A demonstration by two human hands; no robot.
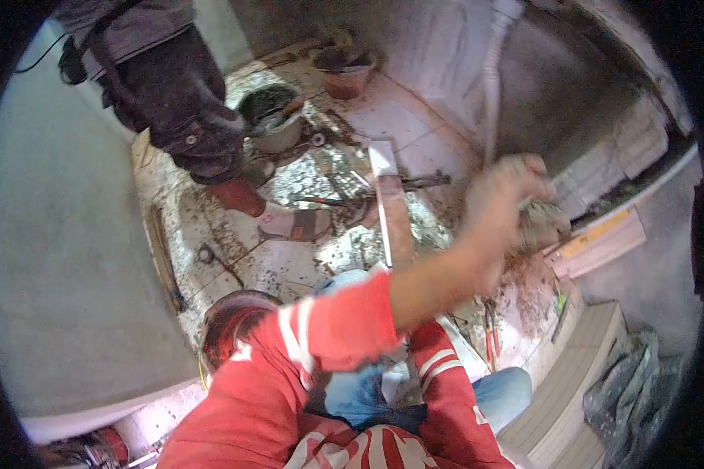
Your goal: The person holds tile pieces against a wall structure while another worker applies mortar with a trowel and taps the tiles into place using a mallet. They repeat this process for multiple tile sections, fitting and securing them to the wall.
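One hand in clear view: the person's left hand (pixel 502 195), arm in a red striped sleeve (pixel 321 328) stretched across to the right, fingers curled shut around a clump of grey mortar (pixel 541 223).
Other hand: right hand not seen; its sleeve drops out of frame low in the picture, so its state cannot be told.
Mortar position: in the left hand, pressed at or just beside the lower edge of the wall tiles (pixel 602 176); contact itself is blurred, cannot tell if it touches.
Below it: a pale strip (pixel 602 242) and a stack of tiles (pixel 571 391), with red-handled pliers (pixel 491 332) on the floor (pixel 289 266).
Risk 1: wet mortar held in bare fingers can crumble and drop onto the tile stack or pliers; cause is a loose grip or overfilling the gap.
Risk 2: pushing hard at the tile edge could shift a fresh tile out of line.
Risk 3: arm is fully extended across the body, so balance is poor; a long level (pixel 389 203) and scattered tools lie right under the reach.
Risk 4: a second person's legs (pixel 188 117) stand close by the buckets (pixel 278 117); a step back on the debris-strewn floor could slip or knock them.
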